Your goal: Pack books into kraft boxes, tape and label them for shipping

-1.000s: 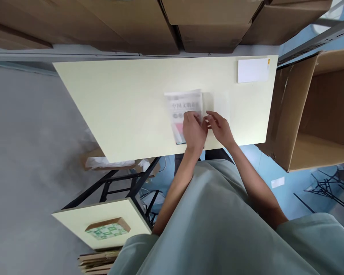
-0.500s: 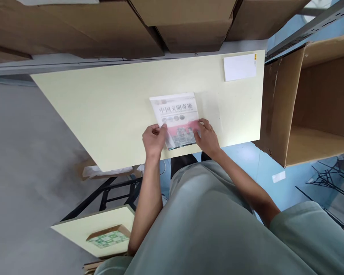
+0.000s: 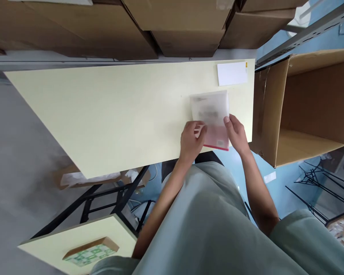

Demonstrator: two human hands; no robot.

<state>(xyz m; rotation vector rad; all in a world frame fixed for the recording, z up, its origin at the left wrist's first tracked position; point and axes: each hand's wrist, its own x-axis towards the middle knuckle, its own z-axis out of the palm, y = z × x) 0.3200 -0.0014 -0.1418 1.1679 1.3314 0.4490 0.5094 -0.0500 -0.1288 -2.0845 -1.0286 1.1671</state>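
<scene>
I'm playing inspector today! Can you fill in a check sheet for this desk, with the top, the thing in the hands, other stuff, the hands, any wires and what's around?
Surface: pale yellow table, flat, mostly bare.
Job's things: booklet in a cloudy plastic sleeve, lying near the table's front right edge, its print blurred through the sleeve, a pink band at its near end.
Clutter: white card at the far right corner.
Hands: left hand grips the sleeve's near left edge; right hand grips its right edge.
Cables: nothing seen.
Surroundings: open cardboard box on its side to the right; closed cardboard boxes behind the table; a smaller table at lower left.
</scene>
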